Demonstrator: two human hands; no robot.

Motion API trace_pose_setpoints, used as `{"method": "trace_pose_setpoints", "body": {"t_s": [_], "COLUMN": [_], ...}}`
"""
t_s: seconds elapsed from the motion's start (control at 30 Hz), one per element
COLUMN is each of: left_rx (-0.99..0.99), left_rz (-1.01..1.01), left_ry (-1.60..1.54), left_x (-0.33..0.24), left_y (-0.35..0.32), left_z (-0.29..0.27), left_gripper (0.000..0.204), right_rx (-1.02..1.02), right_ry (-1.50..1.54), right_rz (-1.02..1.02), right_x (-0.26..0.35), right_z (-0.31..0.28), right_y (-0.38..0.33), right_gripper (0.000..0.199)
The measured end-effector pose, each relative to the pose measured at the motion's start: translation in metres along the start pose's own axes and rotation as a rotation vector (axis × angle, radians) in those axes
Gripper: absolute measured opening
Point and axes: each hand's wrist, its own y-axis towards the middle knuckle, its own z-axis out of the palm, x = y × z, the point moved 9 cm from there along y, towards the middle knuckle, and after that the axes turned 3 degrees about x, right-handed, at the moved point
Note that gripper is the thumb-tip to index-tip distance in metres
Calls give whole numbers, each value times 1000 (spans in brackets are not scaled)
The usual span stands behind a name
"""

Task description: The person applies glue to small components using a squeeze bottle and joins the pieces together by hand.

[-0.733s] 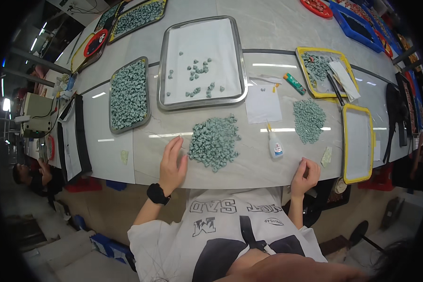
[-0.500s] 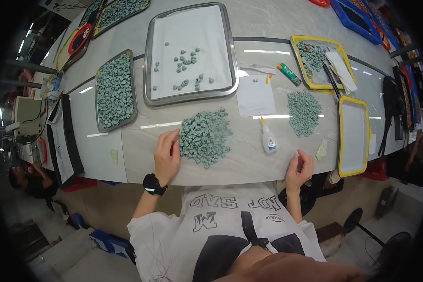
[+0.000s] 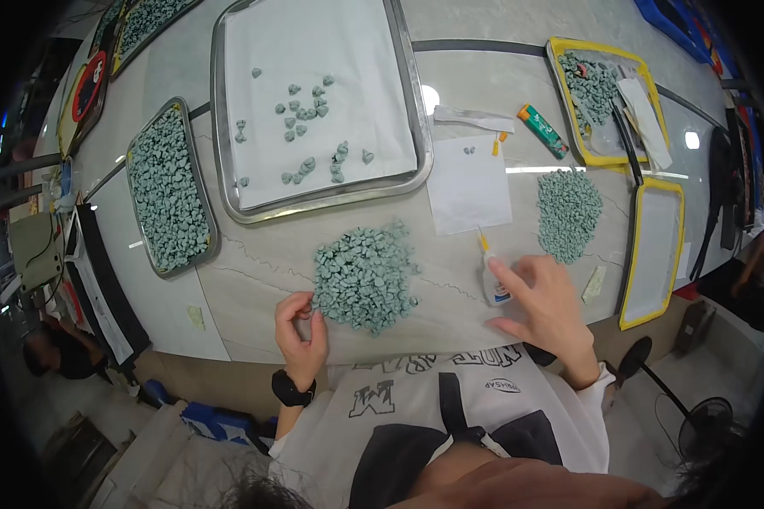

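Down at the near edge of the pale marble-patterned worktop, the left hand, a dark watch on its wrist, has its fingers curled with the tips pinched at the left rim of a pile of small grey-green pieces; whether a piece sits between the fingertips is too small to tell. The right hand is spread open, its forefinger touching a small white glue bottle with an orange tip, which lies just right of the pile. Beyond the bottle lies a white sheet of paper, and to its right a second, smaller heap of green pieces. Farther back stands a large steel tray lined in white with a few pieces scattered on it. Left of it a narrow tray is heaped with pieces. Two yellow-rimmed trays sit at the right.
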Motion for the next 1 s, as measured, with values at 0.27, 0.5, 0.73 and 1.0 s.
{"method": "trace_pose_setpoints", "body": {"t_s": [0.27, 0.5, 0.73, 1.0], "left_rx": [72, -84, 2, -30], "left_rz": [29, 13, 135, 161], "left_ry": [155, 24, 169, 125], "left_x": [-3, 3, -4, -14], "left_y": [5, 2, 12, 7], "left_z": [-8, -14, -12, -24], "left_gripper": [29, 43, 47, 42], "right_rx": [46, -364, -483, -799], "right_ry": [92, 234, 422, 553], "right_rz": [-87, -306, -205, -314], "right_x": [2, 21, 7, 18], "right_z": [30, 29, 36, 6], "right_y": [21, 7, 4, -18], "right_gripper": [62, 53, 47, 73]}}
